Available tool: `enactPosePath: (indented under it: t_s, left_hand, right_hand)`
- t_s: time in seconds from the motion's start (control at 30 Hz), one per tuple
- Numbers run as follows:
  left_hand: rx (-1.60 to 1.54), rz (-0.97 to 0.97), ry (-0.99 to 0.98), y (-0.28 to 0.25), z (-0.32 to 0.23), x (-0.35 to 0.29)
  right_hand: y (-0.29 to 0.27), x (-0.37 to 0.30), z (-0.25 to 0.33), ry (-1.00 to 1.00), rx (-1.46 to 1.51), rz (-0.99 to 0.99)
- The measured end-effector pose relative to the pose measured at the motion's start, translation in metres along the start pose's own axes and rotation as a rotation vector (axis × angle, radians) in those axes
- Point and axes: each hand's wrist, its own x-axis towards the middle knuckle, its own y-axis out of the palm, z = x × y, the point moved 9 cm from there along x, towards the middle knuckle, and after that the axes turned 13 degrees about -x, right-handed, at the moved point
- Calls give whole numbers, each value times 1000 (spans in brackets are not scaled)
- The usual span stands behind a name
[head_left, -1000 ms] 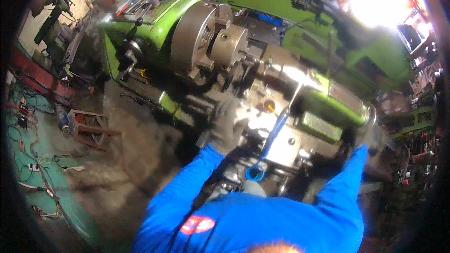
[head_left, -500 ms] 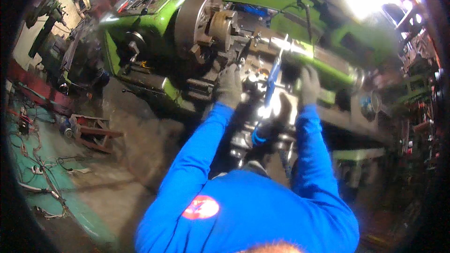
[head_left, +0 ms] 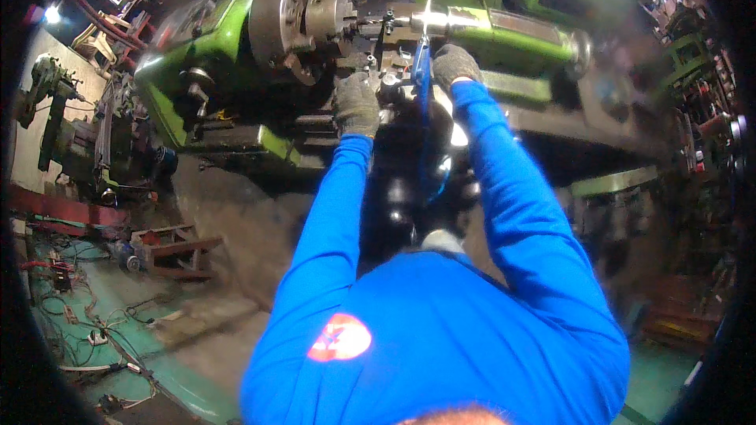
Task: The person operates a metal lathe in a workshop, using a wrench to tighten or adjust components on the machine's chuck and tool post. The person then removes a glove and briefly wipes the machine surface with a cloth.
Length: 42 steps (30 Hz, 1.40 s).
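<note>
Both my hands wear grey work gloves and reach over the carriage of a green lathe. My left hand (head_left: 356, 102) is closed at the carriage's left side, beside the tool post (head_left: 390, 79); its fingers hide what it grips. My right hand (head_left: 455, 65) is curled closed just right of a slim blue tool with a bright metal tip (head_left: 423, 63). Whether it touches that tool, or what it holds, I cannot make out. Ahead of my left hand, the jawed chuck (head_left: 327, 16) faces the tailstock (head_left: 449, 22), with a drill bit (head_left: 374, 21) between them.
The green headstock (head_left: 228, 31) stands at the left, with the large round faceplate (head_left: 272, 20) on it. A rusty metal frame (head_left: 181, 252) and loose cables (head_left: 102, 330) lie on the floor at left. Shelving (head_left: 701, 134) crowds the right side.
The view has shifted, with the lathe now higher in it. My right hand has come left toward the blue tool and its fingers have curled. My left hand remains at the carriage.
</note>
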Motion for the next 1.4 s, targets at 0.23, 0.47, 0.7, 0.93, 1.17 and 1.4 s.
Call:
enactPosePath:
  t_s: [0.23,0.47,0.7,0.93,1.17,1.4]
  left_hand:
    - [5,86,-44,3,4,-6]
    - [72,90,-150,6,26,2]
    - [69,188,-93,7,-10,4]
    - [-37,179,-157,0,94,-27]
    - [300,287,-49,20,80,6]
    - [516,386,-92,1,63,25]
  right_hand:
    - [7,7,-1,3,-23,12]
    - [1,-2,10,-6,-10,37]
    - [4,6,2,-59,-15,32]
    - [37,-9,17,-93,114,92]
    - [26,13,2,-91,258,-75]
    - [18,-7,7,-112,285,136]
